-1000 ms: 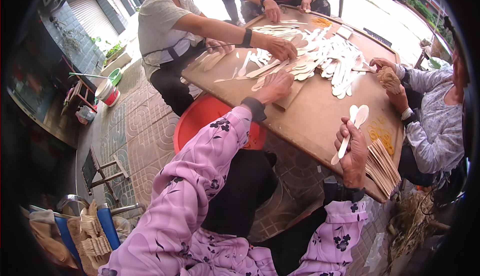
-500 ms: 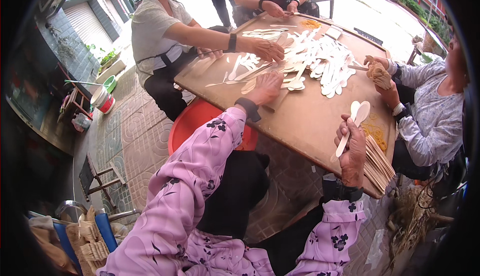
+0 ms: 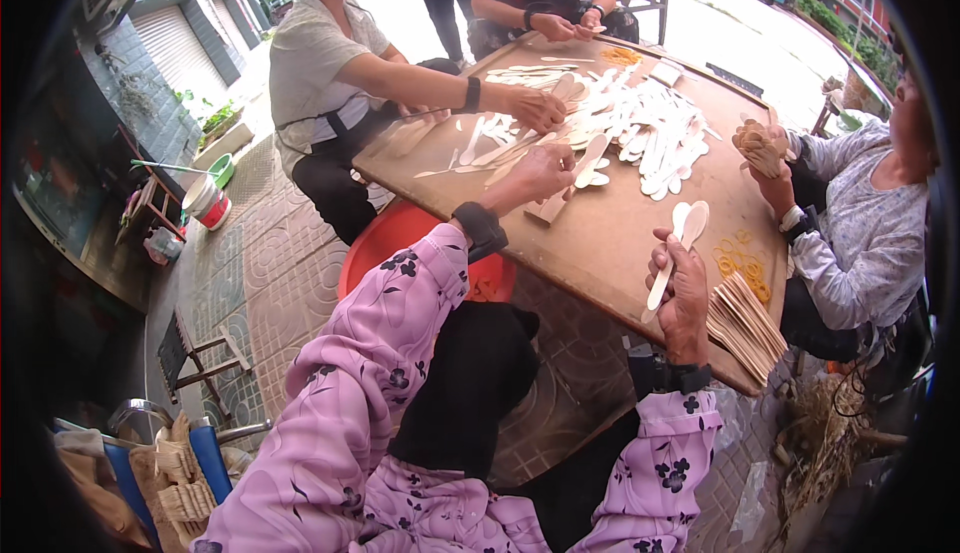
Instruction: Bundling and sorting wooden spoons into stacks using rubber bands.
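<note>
My left hand (image 3: 545, 175) is just above the near edge of the pile, its fingers pinched on a pale wooden spoon (image 3: 590, 160) that tilts bowl up. My right hand (image 3: 685, 293), over the table's near right part, grips a few wooden spoons (image 3: 692, 221), bowls upward and handles slanting down past the thumb. Ahead lies a large heap of loose wooden spoons (image 3: 655, 143). A small wooden block (image 3: 548, 209) sits below my left hand. Beside my right hand, a row of spoon handles (image 3: 745, 328) lies at the table corner.
Yellow rubber bands (image 3: 742, 261) lie on the brown table (image 3: 620, 253); more (image 3: 622, 56) are at its far side. A co-worker's hand (image 3: 537, 108) reaches into the heap from the left. Another at right holds a spoon bundle (image 3: 758, 148). A red basin (image 3: 375, 253) stands below the table edge.
My left hand has lifted off the pile toward me with a spoon. My right hand has shifted slightly left with its spoons. The co-worker at right has turned the bundle.
</note>
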Available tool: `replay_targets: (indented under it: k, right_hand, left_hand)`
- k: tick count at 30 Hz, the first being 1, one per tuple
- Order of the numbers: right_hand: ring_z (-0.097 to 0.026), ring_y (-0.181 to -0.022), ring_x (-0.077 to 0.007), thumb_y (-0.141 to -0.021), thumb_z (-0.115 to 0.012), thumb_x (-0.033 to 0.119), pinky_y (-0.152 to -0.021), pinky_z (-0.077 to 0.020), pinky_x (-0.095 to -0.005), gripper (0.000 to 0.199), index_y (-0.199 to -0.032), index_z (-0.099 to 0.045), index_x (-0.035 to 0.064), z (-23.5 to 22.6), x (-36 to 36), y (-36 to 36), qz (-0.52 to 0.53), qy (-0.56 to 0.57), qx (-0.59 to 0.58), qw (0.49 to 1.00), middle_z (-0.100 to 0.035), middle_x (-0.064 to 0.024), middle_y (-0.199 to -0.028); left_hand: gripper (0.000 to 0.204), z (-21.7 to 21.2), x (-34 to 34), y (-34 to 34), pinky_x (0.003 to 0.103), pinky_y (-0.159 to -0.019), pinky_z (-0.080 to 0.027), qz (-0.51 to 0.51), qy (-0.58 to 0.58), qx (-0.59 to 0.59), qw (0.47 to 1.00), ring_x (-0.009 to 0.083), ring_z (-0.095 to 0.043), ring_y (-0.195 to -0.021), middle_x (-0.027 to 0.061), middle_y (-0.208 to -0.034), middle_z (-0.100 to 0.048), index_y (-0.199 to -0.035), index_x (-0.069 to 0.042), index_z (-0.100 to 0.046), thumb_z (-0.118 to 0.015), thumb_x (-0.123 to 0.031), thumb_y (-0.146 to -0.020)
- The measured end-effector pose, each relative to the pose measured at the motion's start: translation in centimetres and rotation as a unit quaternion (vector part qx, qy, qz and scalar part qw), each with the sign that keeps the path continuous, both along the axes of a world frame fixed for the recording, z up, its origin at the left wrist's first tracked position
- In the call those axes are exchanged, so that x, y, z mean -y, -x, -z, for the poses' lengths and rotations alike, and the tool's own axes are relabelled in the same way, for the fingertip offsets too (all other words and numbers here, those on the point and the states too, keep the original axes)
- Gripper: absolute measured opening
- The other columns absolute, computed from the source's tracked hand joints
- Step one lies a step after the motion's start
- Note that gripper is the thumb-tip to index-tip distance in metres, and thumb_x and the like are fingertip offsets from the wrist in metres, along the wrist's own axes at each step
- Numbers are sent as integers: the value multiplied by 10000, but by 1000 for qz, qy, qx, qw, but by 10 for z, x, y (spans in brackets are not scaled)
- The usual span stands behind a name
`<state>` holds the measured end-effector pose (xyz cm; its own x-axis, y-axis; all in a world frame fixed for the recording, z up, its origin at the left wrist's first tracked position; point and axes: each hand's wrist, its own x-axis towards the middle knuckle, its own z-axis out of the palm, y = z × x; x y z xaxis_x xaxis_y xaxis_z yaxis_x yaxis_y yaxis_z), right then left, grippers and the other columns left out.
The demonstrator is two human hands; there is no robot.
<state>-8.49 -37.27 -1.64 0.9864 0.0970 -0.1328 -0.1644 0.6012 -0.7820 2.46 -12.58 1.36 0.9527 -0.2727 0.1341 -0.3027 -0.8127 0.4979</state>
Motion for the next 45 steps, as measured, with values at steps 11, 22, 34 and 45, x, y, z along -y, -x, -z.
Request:
replay_targets:
  k: [11, 22, 34, 45]
  right_hand:
    - [-321, -451, -16, -966, -440, 258, -407, -279, -158, 390, -1224, -487, -30, -12, 4, 0, 28, -50, 16, 998, -479, 28, -651]
    - [-379, -537, -1, -966, -477, 283, -446, -287, -177, 330, -1156, -547, 24, -9, 13, 8, 58, 3, 35, 998, -498, 67, -720]
    - [-330, -484, 17, -1005, -368, 348, -421, -253, -139, 475, -1360, -437, 40, -28, -21, 7, 77, 208, 68, 973, -464, 89, -706]
    - [-350, -624, -9, -981, -345, 435, -479, -259, -160, 541, -1319, -462, 29, -13, -12, -1, 150, 96, 117, 977, -434, 40, -935]
  left_hand:
    - [150, -32, 99, 72, 236, -316, -360, 117, 337, -205, 911, 88, -482, -372, 65, -651, -573, -937, 20, -550, -595, -113, -883]
    - [272, -4, 139, 78, 294, -430, -451, 106, 182, 74, 975, 158, -571, -429, 135, -611, -618, -900, 63, -598, -610, -206, -865]
    - [138, 19, 121, 75, 371, -467, -458, 131, 207, 173, 954, 262, -583, -454, 165, -607, -579, -845, 30, -514, -541, -106, -849]
    - [179, -3, 120, 81, 307, -448, -468, 82, 305, -25, 949, 151, -579, -465, 125, -618, -576, -955, 74, -538, -531, -66, -842]
